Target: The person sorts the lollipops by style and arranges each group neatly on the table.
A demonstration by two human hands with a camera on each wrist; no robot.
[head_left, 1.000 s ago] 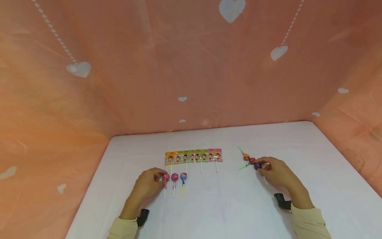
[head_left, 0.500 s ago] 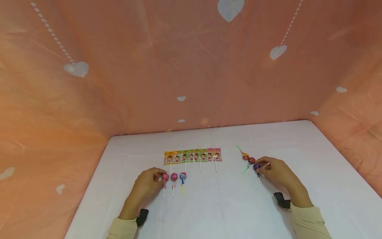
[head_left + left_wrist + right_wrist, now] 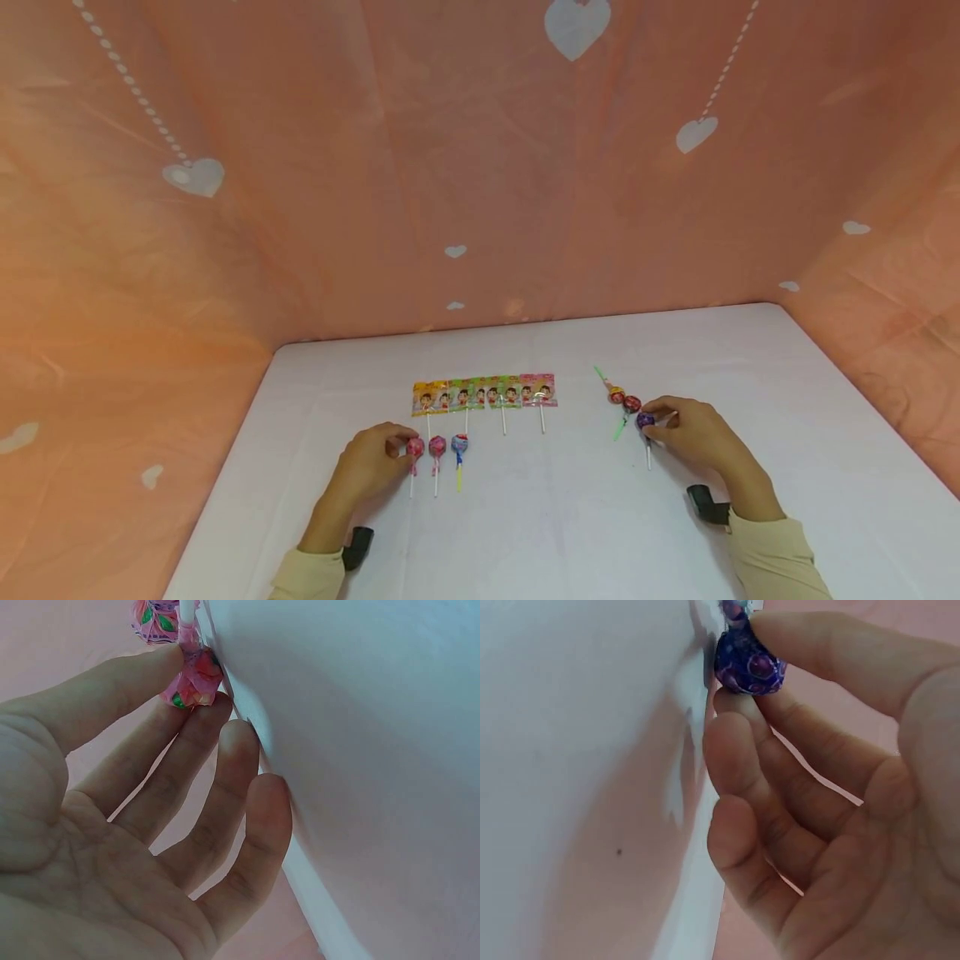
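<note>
My left hand (image 3: 372,457) pinches the wrapped head of a pink lollipop (image 3: 196,681) between thumb and fingertips, its white stick toward me. Just right of it lie a second pink lollipop (image 3: 437,447) and a blue lollipop (image 3: 460,444) with a yellow stick, side by side. On the right side of the table, my right hand (image 3: 691,430) pinches a purple lollipop (image 3: 750,666) by its head, its white stick pointing toward me. Left of that hand rest a red lollipop (image 3: 632,404) and a yellow-red lollipop (image 3: 617,396), heads close together, with green sticks at different angles.
Behind the left group, a row of flat-packed lollipops (image 3: 504,392) in orange, green and pink wrappers lies with white sticks toward me. The white table (image 3: 540,525) ends at an orange heart-patterned cloth (image 3: 345,208) at the back and sides.
The purple lollipop has turned under my right hand, so its white stick now shows, pointing toward me. The red lollipop's green stick has swung toward me. My left hand stays on the pink lollipop.
</note>
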